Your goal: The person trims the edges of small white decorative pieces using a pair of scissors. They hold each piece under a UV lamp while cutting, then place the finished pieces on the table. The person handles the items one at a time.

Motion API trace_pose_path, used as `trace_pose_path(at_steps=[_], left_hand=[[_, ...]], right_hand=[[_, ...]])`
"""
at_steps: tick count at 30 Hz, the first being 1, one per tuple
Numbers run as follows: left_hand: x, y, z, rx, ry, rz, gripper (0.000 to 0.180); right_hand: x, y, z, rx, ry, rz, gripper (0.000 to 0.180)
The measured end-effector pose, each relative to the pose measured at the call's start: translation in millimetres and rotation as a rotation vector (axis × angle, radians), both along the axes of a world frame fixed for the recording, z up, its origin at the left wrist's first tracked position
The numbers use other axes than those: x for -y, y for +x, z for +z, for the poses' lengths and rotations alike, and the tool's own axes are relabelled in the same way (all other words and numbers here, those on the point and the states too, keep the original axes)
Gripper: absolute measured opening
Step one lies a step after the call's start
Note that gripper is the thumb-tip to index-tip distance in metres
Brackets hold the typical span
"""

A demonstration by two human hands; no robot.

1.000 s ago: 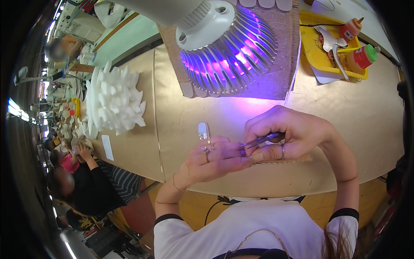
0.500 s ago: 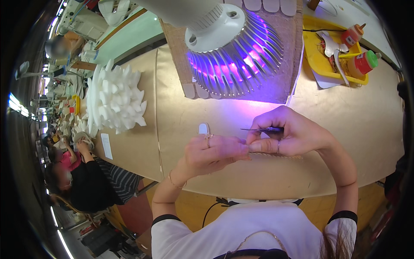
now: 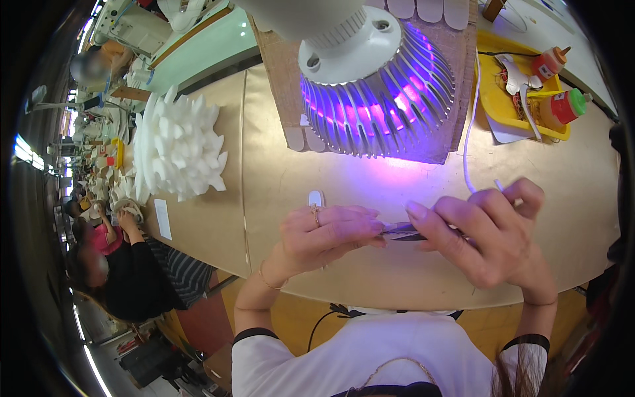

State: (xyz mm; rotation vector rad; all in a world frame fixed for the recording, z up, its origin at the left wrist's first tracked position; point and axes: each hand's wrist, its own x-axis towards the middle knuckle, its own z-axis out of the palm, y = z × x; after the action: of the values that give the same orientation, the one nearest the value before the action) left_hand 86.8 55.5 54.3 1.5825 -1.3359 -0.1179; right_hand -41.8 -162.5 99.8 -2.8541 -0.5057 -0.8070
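Observation:
Over the gold-coloured table [image 3: 357,284], my left hand [image 3: 324,235] is closed in a pinch, fingertips pointing right. What it pinches is mostly hidden behind the fingers. My right hand [image 3: 489,231] grips a pair of small dark snips [image 3: 403,231] with pointed metal blades. The blade tips reach the left fingertips, and the handle runs under the right thumb and fingers. Just beyond my left hand lies a small white rounded piece [image 3: 317,198]. A ribbed metal lamp [image 3: 377,92] glowing violet hangs close in front of both hands.
Cardboard [image 3: 281,99] with white rounded pieces lies under the lamp. A white cord [image 3: 472,132] runs beside it. At far right, a yellow tray [image 3: 493,86] holds squeeze bottles [image 3: 565,109]. White foam pieces [image 3: 182,149] are heaped left, beside a paper slip [image 3: 163,220]. A seated person [image 3: 139,278] works leftward.
My right hand has shifted right and turned, its fingers now spread more around the snips. The braided strip that hung below the hands no longer shows. The view has moved slightly.

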Motion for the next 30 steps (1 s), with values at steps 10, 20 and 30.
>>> trace_pose_path(at_steps=[10,20,30], left_hand=[[9.0,-1.1,8.2,0.000,-0.003,-0.031,0.031],[12.7,0.3,8.7,-0.045,0.022,-0.057,0.029],[12.5,-2.0,9.0,-0.077,0.018,-0.023,0.024]], right_hand=[[-1.7,-1.0,-1.2,0.156,-0.161,0.015,0.034],[-3.0,0.6,-6.7,0.181,-0.196,0.017,0.034],[-10.9,-0.1,-25.2,0.380,-0.252,0.011,0.024]])
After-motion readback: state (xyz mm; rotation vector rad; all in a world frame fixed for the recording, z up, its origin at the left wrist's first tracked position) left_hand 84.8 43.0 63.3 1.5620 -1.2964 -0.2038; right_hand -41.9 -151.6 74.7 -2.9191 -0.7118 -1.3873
